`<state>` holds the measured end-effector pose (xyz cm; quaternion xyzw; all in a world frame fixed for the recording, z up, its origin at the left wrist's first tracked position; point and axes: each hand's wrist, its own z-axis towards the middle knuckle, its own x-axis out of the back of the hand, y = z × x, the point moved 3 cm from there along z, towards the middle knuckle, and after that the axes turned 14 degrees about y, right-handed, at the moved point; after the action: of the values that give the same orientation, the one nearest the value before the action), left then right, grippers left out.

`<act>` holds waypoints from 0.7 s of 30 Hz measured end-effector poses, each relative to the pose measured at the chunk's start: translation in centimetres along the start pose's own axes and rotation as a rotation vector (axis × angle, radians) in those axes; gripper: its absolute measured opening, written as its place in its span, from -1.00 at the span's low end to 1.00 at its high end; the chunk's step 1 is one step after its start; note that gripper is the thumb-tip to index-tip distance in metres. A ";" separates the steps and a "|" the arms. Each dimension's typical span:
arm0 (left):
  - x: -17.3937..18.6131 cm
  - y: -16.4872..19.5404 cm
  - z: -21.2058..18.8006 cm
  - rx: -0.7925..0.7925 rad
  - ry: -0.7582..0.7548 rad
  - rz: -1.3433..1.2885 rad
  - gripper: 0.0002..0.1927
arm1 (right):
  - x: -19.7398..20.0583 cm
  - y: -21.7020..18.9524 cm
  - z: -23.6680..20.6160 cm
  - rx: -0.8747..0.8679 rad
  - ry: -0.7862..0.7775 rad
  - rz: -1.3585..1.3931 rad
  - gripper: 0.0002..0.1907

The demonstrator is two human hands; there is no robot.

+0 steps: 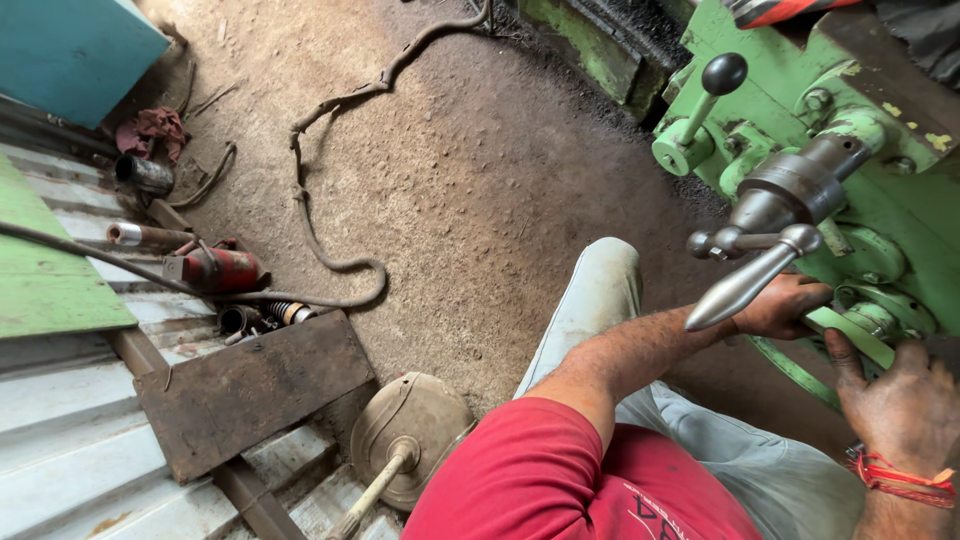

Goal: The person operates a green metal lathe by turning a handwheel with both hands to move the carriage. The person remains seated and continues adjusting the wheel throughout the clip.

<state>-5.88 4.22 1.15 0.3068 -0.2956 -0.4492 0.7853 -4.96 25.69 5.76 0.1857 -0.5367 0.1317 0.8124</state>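
Gripping the green handwheel (850, 335) low on the green lathe (880, 200), your left hand (780, 305) curls closed around its rim — your right hand (905, 400) closes on the same wheel from just beside it. A polished metal crank handle (745, 285) juts out directly above your left hand, a black-knobbed lever (705, 95) higher still.
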 end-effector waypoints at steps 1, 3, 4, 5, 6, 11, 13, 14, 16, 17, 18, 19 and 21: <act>0.0 0.0 0.0 -0.017 0.021 -0.008 -0.60 | -0.1 0.1 0.0 0.016 0.001 -0.017 -0.15; 0.3 0.1 0.1 -0.053 0.063 -0.023 -0.58 | -0.3 0.1 -0.1 0.044 0.010 -0.047 -0.17; 0.4 0.1 0.1 -0.055 0.058 -0.007 -0.59 | -0.3 0.0 -0.1 0.051 0.014 -0.060 -0.18; 0.5 0.1 0.1 -0.059 0.054 0.010 -0.60 | -0.2 -0.1 -0.2 0.043 0.019 -0.070 -0.17; 0.6 0.1 0.0 -0.061 0.051 0.026 -0.61 | -0.1 -0.1 -0.2 0.036 0.022 -0.078 -0.17; 0.5 0.0 -0.2 -0.042 0.047 0.022 -0.60 | 0.5 -0.7 0.0 -0.009 -0.019 -0.094 -0.14; 0.3 -0.2 -0.3 -0.033 0.046 0.016 -0.59 | 0.7 -0.9 0.1 -0.024 -0.038 -0.091 -0.13; 0.2 -0.3 -0.4 -0.023 0.033 0.024 -0.60 | 0.9 -1.0 0.3 -0.026 -0.035 -0.087 -0.14; 0.1 -0.5 -0.4 -0.015 0.019 0.035 -0.60 | 1.1 -1.3 0.5 -0.031 -0.033 -0.072 -0.14; 0.2 -0.5 -0.5 -0.016 0.020 0.037 -0.60 | 1.3 -1.4 0.5 -0.033 -0.035 -0.061 -0.14; 0.2 -0.6 -0.6 -0.018 0.021 0.038 -0.61 | 1.5 -1.5 0.6 -0.033 -0.034 -0.057 -0.14; 0.2 -0.6 -0.6 -0.014 0.022 0.037 -0.61 | 1.7 -1.5 0.7 -0.034 -0.034 -0.053 -0.13; 0.3 -0.6 -0.7 -0.005 0.025 0.035 -0.62 | 2.0 -1.8 0.8 -0.031 -0.036 -0.059 -0.13</act>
<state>-5.61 3.86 0.30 0.3052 -0.2900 -0.4321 0.7975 -4.12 23.75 7.64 0.1910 -0.5475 0.0961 0.8090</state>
